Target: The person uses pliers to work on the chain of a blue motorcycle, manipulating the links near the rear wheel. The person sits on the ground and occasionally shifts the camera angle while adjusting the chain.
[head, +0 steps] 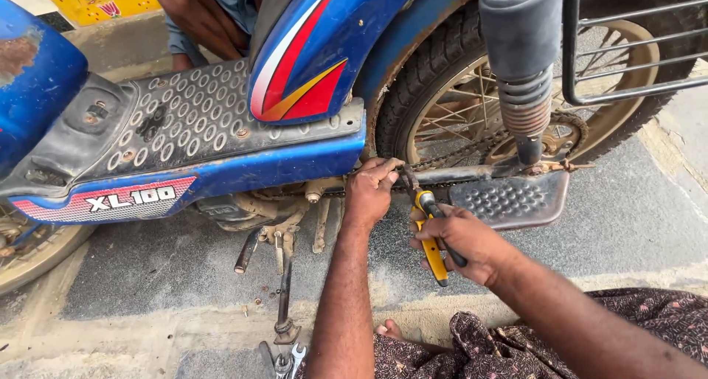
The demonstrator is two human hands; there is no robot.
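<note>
Here the right hand (472, 242) grips yellow-handled pliers (426, 224), long axis pointing up-left to the drive chain (442, 178), which the left hand (371, 191) pinches.

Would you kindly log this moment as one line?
left hand: on chain by rear wheel | right hand: gripping yellow-handled pliers, tip at chain | blue moped parked | spanners on ground

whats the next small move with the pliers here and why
Probably squeeze the handles and pull or twist at the chain. The right hand holds the yellow-handled pliers with their nose up at the chain beside the rear wheel, and the left hand steadies that spot. What the nose bites is too small to tell.
</note>
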